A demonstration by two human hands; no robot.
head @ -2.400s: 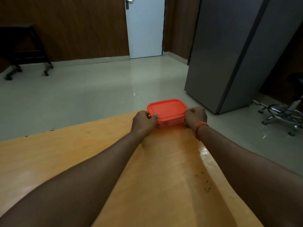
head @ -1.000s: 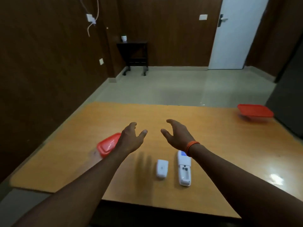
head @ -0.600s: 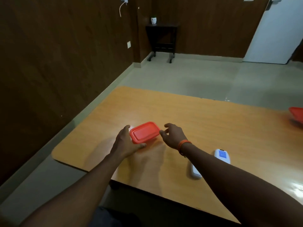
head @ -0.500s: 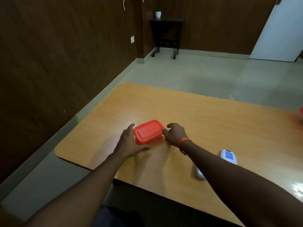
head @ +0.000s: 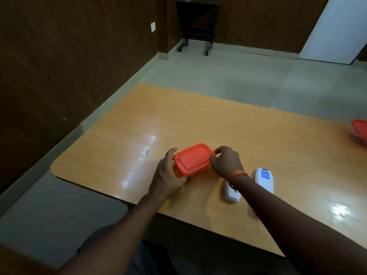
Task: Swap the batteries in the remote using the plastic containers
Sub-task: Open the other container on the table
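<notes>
A small plastic container with an orange-red lid (head: 193, 158) sits near the front left of the wooden table (head: 218, 124). My left hand (head: 168, 175) grips its left side and my right hand (head: 226, 161) grips its right end, fingers on the lid's edge. The lid is on and the contents are hidden. To the right lies the white remote (head: 265, 180), partly behind my right forearm. The remote's detached white back cover (head: 232, 193) lies beside it, also partly covered by my wrist. A second container with an orange-red lid (head: 360, 129) shows at the table's right edge.
The table's front edge runs close below my hands, with my lap under it. A dark wood-panelled wall stands to the left. A small black table on wheels (head: 195, 20) and a white door (head: 335, 30) are at the back, across a pale tiled floor.
My hands left the far container, swung left over the remote, and closed on the small container. In the last half second they have drawn it a little nearer the remote.
</notes>
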